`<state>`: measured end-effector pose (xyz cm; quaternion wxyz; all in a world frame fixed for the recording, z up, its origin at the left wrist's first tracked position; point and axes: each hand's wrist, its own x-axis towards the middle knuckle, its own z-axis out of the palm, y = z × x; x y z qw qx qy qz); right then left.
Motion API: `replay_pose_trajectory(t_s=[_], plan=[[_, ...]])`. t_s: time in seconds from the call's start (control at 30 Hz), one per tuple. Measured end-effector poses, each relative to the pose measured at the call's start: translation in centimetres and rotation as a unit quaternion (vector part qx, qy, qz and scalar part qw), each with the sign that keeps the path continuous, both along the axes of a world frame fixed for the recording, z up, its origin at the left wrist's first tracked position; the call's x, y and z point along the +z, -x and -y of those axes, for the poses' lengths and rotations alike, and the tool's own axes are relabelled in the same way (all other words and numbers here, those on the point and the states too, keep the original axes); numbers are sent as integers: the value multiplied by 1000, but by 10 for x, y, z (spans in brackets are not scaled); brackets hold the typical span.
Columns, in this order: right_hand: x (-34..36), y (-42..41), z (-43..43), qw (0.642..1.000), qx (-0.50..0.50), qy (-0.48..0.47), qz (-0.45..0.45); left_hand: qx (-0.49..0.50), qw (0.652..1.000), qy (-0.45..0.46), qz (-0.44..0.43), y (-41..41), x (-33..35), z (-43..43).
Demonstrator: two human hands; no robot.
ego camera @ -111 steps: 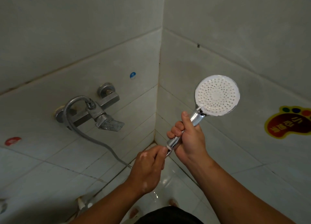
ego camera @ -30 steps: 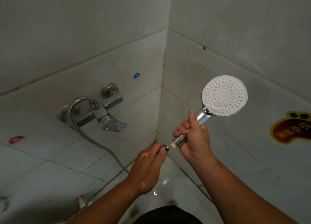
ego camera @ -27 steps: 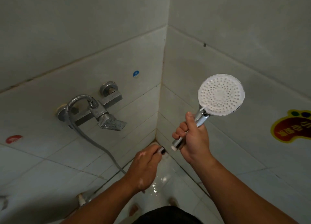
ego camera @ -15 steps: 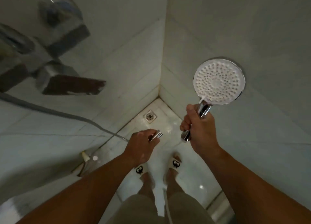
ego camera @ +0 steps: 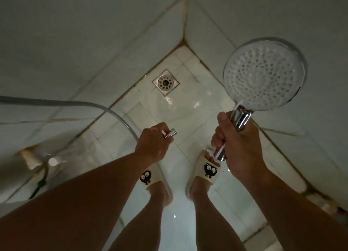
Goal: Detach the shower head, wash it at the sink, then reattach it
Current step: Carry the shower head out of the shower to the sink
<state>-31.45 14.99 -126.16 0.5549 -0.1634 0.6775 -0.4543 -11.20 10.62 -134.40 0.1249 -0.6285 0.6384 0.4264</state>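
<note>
The shower head (ego camera: 263, 75), a round white spray face on a chrome handle, stands upright at the right, apart from its hose. My right hand (ego camera: 237, 143) grips the chrome handle, whose open end pokes out below my fist. My left hand (ego camera: 153, 144) holds the chrome end fitting of the shower hose (ego camera: 170, 133). The grey hose (ego camera: 62, 102) runs from that hand up and off the left edge. A gap separates the fitting from the handle.
I look straight down into a tiled shower corner. A square floor drain (ego camera: 165, 82) sits in the wet white floor ahead of my two slippered feet (ego camera: 204, 172). A small white object (ego camera: 52, 161) and a dark cord lie at the lower left.
The head came off the hose and my hands moved apart. The view tilted down from the wall tap to the floor, and both hands lowered a little.
</note>
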Motion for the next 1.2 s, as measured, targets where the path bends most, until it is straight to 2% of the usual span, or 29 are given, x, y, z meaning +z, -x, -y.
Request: replay_pose_trajectory(t_s=[0.17,0.3,0.47,0.57,0.67,0.77,0.83,0.9,1.0,1.07,1.2], plan=[[-117,2,-3,999,28,-37,1,-49,996,6,77,7,-145,13],[-177,0,-3,998,52,-38,25,-83,988,16,132,10,-224,23],[-200,-3,2,996,73,-45,24,-60,988,30,136,7,-268,35],[-186,-3,6,995,81,-51,16,-98,982,42,153,4,-258,40],[-145,-4,8,995,80,-62,9,-159,972,57,163,-3,-213,39],[-80,-5,7,993,91,-76,14,-167,980,45,96,-8,-134,29],[-25,-6,2,991,102,-81,11,-112,993,-4,35,-12,-60,12],[36,-8,-2,991,108,-80,5,-19,998,-49,21,-14,14,-3],[130,-11,-9,989,125,-76,21,59,994,-89,3,-37,124,-30],[190,-9,-11,986,150,-74,25,112,988,-105,-21,-54,191,-47],[290,-7,-16,971,227,-74,-2,262,953,-124,-91,-73,325,-80]])
